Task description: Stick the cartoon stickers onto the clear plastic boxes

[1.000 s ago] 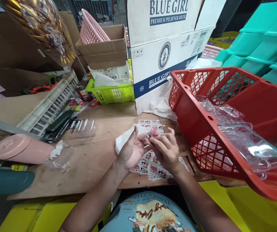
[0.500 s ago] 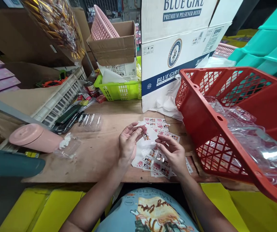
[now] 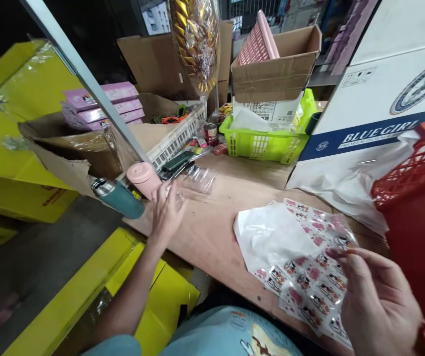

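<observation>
My left hand (image 3: 165, 212) reaches over the left of the table with its fingers apart, beside the pink tumbler (image 3: 143, 178). It covers part of a small clear plastic tray (image 3: 179, 199); whether the fingertips touch it I cannot tell. My right hand (image 3: 383, 296) is closed in a pinch at the right, with a small reddish sticker (image 3: 336, 253) between thumb and forefinger. Beneath and beside that hand lie sticker sheets (image 3: 308, 282) printed with cartoon cats and pink patches. White backing paper (image 3: 271, 232) rests on their left side.
A teal flask (image 3: 121, 198) lies at the table's left edge. Clear plastic trays (image 3: 201, 179) are behind my left hand. At the back stands a lime-green basket (image 3: 264, 146), with a white carton (image 3: 368, 133) further right. A red basket (image 3: 416, 198) borders the right.
My view has swung left. My left hand has let go of the reddish sticker and moved left towards the tumbler. My right hand now pinches a reddish sticker.
</observation>
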A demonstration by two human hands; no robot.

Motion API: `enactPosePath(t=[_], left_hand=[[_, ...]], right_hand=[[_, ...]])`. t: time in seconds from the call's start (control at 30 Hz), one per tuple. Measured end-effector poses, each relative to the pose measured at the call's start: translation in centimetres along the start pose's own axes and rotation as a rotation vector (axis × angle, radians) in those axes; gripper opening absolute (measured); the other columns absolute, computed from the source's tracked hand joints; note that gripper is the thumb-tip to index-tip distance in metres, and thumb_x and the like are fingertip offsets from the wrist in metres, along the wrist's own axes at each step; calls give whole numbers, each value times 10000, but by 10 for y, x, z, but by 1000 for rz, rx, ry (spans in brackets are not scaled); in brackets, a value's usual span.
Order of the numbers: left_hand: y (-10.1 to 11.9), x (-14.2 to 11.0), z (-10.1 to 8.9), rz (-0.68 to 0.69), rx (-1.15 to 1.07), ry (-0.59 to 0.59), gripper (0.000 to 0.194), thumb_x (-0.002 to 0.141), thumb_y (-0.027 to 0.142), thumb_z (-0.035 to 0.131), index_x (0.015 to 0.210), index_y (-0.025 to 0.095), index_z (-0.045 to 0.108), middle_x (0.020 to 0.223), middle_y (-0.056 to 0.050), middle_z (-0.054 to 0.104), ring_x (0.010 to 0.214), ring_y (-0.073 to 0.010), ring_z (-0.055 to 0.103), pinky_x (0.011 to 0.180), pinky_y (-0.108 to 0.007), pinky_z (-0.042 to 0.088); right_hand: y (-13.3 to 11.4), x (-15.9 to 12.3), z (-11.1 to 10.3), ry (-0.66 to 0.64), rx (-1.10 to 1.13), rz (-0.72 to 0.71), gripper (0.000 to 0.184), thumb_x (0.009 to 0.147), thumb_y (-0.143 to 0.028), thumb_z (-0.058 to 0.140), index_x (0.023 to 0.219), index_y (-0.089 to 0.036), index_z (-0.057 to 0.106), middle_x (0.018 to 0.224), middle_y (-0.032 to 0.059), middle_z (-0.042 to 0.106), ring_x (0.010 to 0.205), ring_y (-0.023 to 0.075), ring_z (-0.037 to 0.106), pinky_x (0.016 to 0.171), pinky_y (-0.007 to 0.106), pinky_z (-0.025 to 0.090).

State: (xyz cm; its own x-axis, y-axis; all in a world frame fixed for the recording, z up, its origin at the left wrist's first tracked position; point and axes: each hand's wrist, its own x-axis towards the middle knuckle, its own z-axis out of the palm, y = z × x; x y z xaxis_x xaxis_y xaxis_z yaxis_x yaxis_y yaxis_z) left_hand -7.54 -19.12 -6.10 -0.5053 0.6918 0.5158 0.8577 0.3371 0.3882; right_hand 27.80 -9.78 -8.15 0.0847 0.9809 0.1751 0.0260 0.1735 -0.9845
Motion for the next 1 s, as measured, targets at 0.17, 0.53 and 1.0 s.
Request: enactPosePath(t=[0.17, 0.53, 1.0], left_hand=[[-59, 9, 0, 37, 254, -282, 234, 816, 208, 634, 1038, 150, 678, 1120, -183, 667, 1269, -385, 444, 1092, -588, 260], [62, -16, 9, -721, -1464, -1153, 368, 762, 478, 733, 655, 140, 636, 561, 0, 580, 611, -146, 593, 726, -287, 489], [131, -55, 42, -706, -1782, -787, 201, 842, 192, 693, 1038, 180, 736, 1121, -79, 740, 1074, -239, 687, 1005, -419, 504]], right_hand=[[4, -23, 37, -325, 11, -119, 355, 897, -341, 627, 1224, -231, 546, 974, 73, 671, 898, 208, 669, 832, 378, 535], [-19, -5, 66, -913, -285, -789, 996, 848, -213, 699, 1569, -294, 15, 1563, 170, 310, 1444, 340, 302, 1148, 624, 258], [-37, 2, 13, -686, 99, 6, 646, 904, -419, 631, 1462, -280, 337, 860, 19, 543, 781, 185, 544, 795, 378, 512]])
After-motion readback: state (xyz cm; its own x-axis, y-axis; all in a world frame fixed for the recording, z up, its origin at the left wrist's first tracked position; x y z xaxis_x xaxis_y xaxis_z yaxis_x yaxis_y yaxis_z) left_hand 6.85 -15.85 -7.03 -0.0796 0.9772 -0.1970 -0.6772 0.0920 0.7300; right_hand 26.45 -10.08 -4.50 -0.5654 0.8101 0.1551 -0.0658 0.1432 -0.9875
